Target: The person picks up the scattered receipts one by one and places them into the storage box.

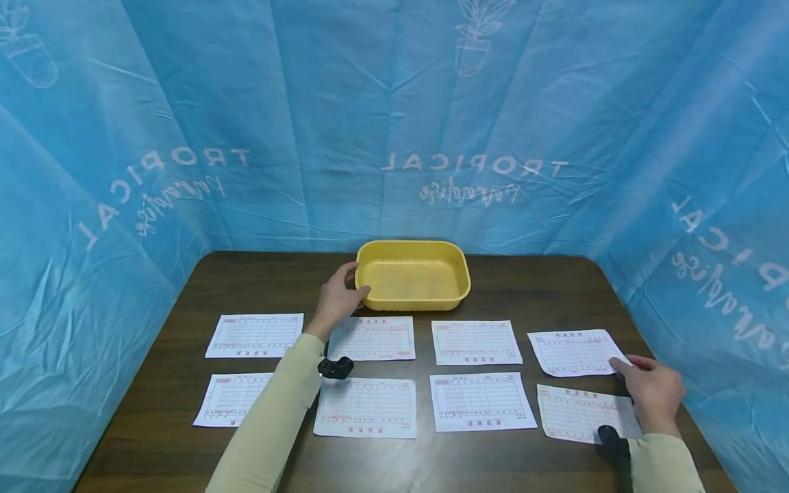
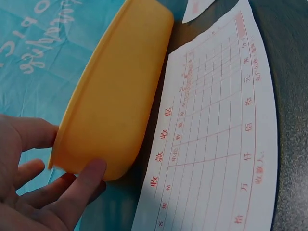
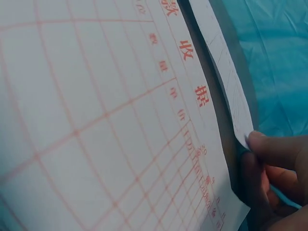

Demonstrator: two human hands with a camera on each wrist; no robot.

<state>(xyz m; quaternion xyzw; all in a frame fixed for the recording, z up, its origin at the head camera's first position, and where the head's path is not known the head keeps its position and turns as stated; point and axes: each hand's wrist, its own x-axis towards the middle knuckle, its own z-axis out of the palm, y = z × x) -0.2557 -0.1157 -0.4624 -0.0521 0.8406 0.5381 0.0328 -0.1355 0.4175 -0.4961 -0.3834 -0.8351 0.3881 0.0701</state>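
Observation:
A yellow plastic basin stands at the back middle of the table. My left hand is at its left end, thumb on the near side and fingers at the rim; the left wrist view shows the thumb and fingers gripping the corner of the basin. My right hand pinches the right edge of a printed receipt slip in the back row at the far right. In the right wrist view, thumb and finger hold that slip's corner, while another receipt slip lies nearer.
Several more receipt slips lie in two rows, such as one at back left and one at front middle. They rest on a dark wooden table. A blue printed curtain hangs around the back and sides.

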